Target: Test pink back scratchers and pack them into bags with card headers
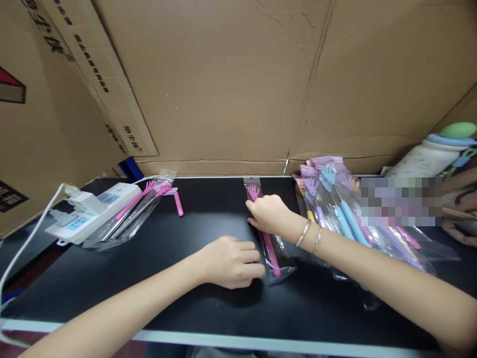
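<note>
**Both hands on bagged pink back scratcher, mid-table**

Pink back scratcher (269,248), claw-shaped head, in a clear bag, lies near the centre of the black table (149,298), head twd the cardboard wall (231,84), handle end twd the person. Right hand (269,215) rests on top of the bag's upper half, palm down, fingers pressing flat on it, not wrapped round. Left hand (231,262) sits just left of the bag's lower end, fingers curled together, fingertips touching the bag edge; can't tell if they pinch the plastic. Two bracelets (310,234) on the right wrist.

Room: open black surface betw left hand and the left-side items, also a wide bare strip along the near table edge below both forearms. Behind the bag, only a short gap to the wall's bottom fold.

Right side tight: pile of bagged scratchers (335,209), blue, purple and pink, starts just beside the right wrist and runs under the forearm twd the right edge. Left side: white power strip (91,211) w/ cable near the left edge, a second bag of pink scratchers (137,211) leaning on it, one loose pink handle (179,204) just right of that. Far right corner: a bottle w/ green cap (434,154), lying tilted.
</note>
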Demonstrator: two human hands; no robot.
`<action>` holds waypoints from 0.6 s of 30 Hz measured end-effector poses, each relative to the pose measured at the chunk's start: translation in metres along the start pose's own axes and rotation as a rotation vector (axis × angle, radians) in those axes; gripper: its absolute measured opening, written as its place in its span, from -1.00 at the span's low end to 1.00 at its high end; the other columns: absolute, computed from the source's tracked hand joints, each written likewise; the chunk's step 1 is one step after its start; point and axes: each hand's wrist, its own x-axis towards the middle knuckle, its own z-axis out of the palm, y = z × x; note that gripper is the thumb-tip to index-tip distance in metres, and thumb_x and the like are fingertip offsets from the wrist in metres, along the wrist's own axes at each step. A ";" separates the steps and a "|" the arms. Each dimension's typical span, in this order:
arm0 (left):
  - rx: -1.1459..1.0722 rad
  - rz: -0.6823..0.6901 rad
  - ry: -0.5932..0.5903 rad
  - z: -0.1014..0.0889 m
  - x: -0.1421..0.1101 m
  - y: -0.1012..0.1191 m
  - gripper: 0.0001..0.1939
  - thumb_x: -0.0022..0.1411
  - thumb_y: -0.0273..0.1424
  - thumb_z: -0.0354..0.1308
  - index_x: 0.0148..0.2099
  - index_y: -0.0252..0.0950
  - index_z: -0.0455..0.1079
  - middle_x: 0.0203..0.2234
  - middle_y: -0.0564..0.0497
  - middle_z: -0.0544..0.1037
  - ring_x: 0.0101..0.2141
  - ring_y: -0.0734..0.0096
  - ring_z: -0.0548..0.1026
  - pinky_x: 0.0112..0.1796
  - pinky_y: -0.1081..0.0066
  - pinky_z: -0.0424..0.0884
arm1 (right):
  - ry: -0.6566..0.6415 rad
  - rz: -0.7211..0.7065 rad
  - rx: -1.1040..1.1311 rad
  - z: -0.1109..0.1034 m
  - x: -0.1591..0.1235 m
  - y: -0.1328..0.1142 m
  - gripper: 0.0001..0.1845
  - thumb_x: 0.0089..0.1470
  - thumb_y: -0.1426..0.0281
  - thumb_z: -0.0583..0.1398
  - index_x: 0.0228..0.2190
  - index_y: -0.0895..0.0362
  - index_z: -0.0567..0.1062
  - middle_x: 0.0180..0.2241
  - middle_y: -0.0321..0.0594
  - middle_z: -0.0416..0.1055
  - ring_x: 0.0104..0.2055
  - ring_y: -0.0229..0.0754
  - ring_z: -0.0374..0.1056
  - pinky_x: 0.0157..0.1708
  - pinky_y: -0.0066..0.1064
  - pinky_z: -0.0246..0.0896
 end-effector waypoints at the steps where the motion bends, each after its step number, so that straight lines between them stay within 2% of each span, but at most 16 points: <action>1: 0.000 -0.006 0.007 0.000 0.000 0.000 -0.90 0.12 -0.51 -0.05 -0.35 -0.23 0.25 -0.58 0.13 0.37 -0.53 0.49 0.27 -0.61 0.44 0.00 | -0.016 0.002 0.017 0.000 0.001 0.002 -0.80 0.01 0.41 0.11 -0.31 0.25 0.43 -0.36 0.09 0.46 -0.24 0.11 0.42 -0.36 -0.28 0.16; 6: 0.002 -0.030 0.001 0.000 0.001 -0.001 -0.90 0.13 -0.51 -0.06 -0.36 -0.23 0.23 -0.59 0.13 0.36 -0.53 0.49 0.29 -0.63 0.44 -0.04 | -0.108 0.025 0.181 0.001 0.007 0.019 -0.87 -0.16 0.46 0.17 -0.43 0.18 0.40 -0.36 0.02 0.47 -0.24 0.10 0.43 -0.34 -0.25 0.22; 9: -0.003 -0.042 0.014 0.001 0.001 -0.001 -0.90 0.13 -0.51 -0.05 -0.37 -0.22 0.24 -0.59 0.14 0.37 -0.53 0.49 0.29 -0.63 0.44 -0.02 | -0.188 0.049 0.373 0.003 0.010 0.033 -0.88 -0.21 0.46 0.18 -0.50 0.15 0.32 -0.50 -0.16 0.45 -0.42 -0.05 0.44 -0.44 -0.34 0.25; 12: -0.013 -0.061 0.016 0.001 0.001 -0.001 -0.88 0.14 -0.52 -0.06 -0.36 -0.21 0.26 -0.60 0.15 0.39 -0.53 0.50 0.31 -0.62 0.45 0.01 | -0.256 0.072 0.614 0.008 0.010 0.045 -0.84 -0.19 0.50 0.13 -0.47 0.13 0.24 -0.61 -0.34 0.38 -0.61 -0.26 0.37 -0.57 -0.47 0.24; 16: -0.032 -0.123 0.026 -0.001 0.001 -0.005 -0.82 0.16 -0.54 -0.08 -0.36 -0.22 0.30 -0.60 0.14 0.41 -0.51 0.51 0.35 -0.58 0.48 0.13 | -0.255 0.079 0.887 0.013 0.005 0.051 -0.81 -0.11 0.53 0.05 -0.38 0.11 0.16 -0.54 -0.40 0.38 -0.57 -0.35 0.38 -0.55 -0.54 0.32; 18: -0.080 -0.207 0.043 -0.001 0.001 -0.008 -0.80 0.18 -0.56 -0.09 -0.32 -0.23 0.33 -0.51 0.11 0.47 -0.41 0.52 0.42 -0.48 0.54 0.26 | -0.240 0.074 0.972 0.016 0.002 0.050 -0.81 -0.06 0.53 0.01 -0.34 0.10 0.13 -0.49 -0.41 0.38 -0.51 -0.37 0.40 -0.49 -0.53 0.35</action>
